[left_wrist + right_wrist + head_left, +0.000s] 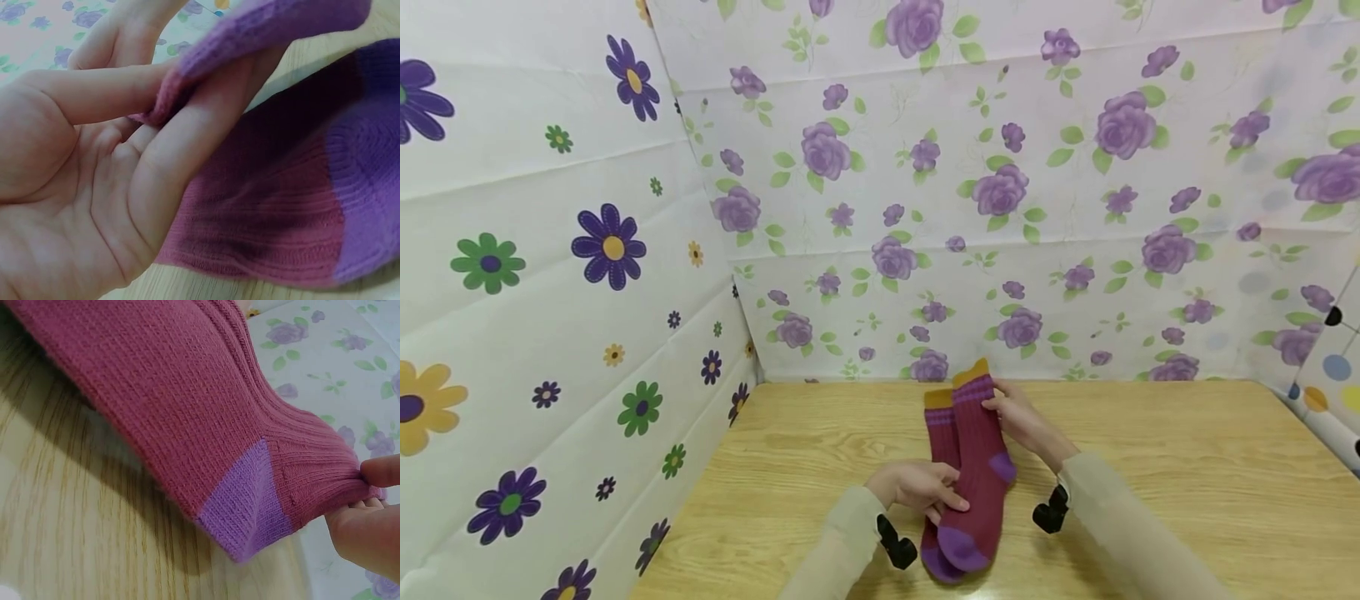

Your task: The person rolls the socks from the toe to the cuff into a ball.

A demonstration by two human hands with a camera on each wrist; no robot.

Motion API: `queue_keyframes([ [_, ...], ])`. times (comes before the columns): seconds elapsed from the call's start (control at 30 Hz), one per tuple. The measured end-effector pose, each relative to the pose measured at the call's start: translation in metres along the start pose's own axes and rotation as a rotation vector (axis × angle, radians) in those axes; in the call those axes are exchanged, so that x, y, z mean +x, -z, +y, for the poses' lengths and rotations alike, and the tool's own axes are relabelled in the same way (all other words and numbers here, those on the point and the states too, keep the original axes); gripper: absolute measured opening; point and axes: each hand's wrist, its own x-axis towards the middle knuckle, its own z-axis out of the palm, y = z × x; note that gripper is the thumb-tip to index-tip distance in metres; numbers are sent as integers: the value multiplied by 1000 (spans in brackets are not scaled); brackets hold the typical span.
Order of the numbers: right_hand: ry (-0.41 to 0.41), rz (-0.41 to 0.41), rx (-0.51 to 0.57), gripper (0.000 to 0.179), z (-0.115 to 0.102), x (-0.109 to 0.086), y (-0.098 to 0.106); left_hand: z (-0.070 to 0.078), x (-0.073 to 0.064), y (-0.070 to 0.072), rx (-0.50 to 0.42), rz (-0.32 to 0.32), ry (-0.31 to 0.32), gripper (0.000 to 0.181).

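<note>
Two maroon socks with purple heels and toes and mustard cuffs show in the head view. The upper sock (979, 467) overlaps the lower sock (942, 429), which lies on the wooden table. My left hand (917, 486) pinches the upper sock's foot near its purple toe, thumb on top and fingers beneath. In the left wrist view the lower sock (269, 219) spreads out below that hand. With thumb and fingers my right hand (1018, 417) pinches the upper sock's leg below the cuff. The right wrist view shows the purple heel (247, 506) raised over the table.
The wooden table (1172, 467) extends to both sides of the socks. A white cloth with purple roses (1000, 192) hangs behind it. Another cloth with daisies (610, 246) covers the left side, and a dotted cloth (1337, 367) hangs at the right edge.
</note>
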Motion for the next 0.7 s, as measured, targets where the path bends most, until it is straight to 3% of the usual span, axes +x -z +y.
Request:
queue_keyframes([
  [0.3,12,-14,13,55,1,7,-5,-1,-9,5,13,-21,-20,27],
  [0.5,19,-44,77,55,0,8,-13,-2,-16,10,40,-60,-18,31],
  [0.7,28,-44,71,54,0,10,-22,-5,-21,15,38,-103,-9,32],
])
